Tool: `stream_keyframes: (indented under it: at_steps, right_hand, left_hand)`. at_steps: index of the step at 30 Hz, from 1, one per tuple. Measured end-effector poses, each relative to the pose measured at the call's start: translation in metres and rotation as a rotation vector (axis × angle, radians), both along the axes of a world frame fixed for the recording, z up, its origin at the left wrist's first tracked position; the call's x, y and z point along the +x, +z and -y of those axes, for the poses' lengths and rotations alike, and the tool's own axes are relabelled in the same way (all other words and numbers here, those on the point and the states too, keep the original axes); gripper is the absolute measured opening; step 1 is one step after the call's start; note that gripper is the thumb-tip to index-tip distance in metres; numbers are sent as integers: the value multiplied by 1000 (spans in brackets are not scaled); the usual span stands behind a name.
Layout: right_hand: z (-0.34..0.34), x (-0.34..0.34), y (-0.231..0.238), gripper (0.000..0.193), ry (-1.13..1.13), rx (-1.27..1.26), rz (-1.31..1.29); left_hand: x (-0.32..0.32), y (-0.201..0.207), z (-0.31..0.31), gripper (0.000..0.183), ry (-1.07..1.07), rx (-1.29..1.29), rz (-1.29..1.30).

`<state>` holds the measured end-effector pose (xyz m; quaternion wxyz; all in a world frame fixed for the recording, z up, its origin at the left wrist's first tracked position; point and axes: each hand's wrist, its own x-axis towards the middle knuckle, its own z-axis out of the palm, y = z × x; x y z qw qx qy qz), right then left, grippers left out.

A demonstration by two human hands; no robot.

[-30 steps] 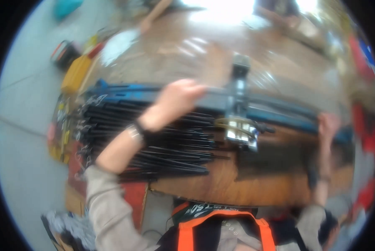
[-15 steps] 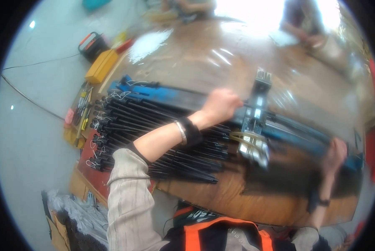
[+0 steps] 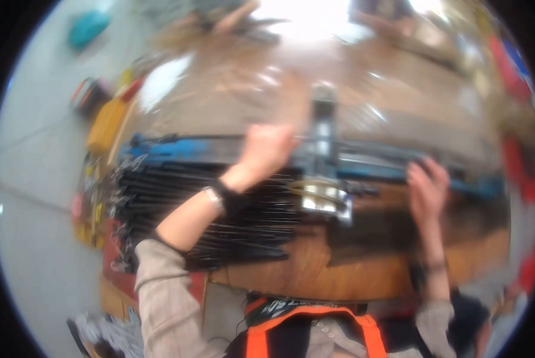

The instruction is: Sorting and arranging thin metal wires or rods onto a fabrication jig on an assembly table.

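My left hand [image 3: 268, 148] is closed in a fist over the long blue rail [image 3: 187, 149], just left of a metal clamp fixture [image 3: 324, 137]. What its fingers hold is hidden. My right hand [image 3: 429, 186] is farther right, by the near edge of the rail, where a thin dark rod [image 3: 393, 154] runs along it. Its fingers are bent and smeared, so its grip is unclear. Many slim black rods [image 3: 220, 209] lie side by side to the left, under my left forearm, with pale loops of cord at their left ends. A yellowish band [image 3: 306, 188] curves at the fixture's near end.
A yellow box [image 3: 106, 126] and hand tools [image 3: 91, 188] line the table's left edge. White material [image 3: 165, 80] lies at the far left. Across the wooden table [image 3: 261, 275], other people's arms [image 3: 234, 17] show at the back. A dark mat [image 3: 369, 238] lies in front of the rail.
The whole view has swung, shifting the table leftward in the picture. My right hand has moved left along the rail, closer to the fixture. The left fist stays beside the fixture.
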<state>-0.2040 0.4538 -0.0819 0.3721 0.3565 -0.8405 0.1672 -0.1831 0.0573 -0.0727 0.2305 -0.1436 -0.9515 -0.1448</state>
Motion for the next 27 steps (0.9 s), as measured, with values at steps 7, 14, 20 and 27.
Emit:
stream_keyframes:
  at_steps: [7, 14, 20, 27]
  right_hand:
    - [3, 35, -11, 11, 16, -107, 174]
    - [49, 36, -21, 26, 169, -192, 355]
    - [63, 36, -37, 22, 338, -374, 631]
    - [51, 43, -16, 32, 82, 102, 649]
  left_hand:
    - [-5, 7, -7, 13, -4, -30, 108]
    - [-3, 6, -9, 9, 31, -119, 46]
    - [-16, -5, -5, 7, -14, -121, -5]
    - [-14, 5, -5, 1, -175, -241, -274]
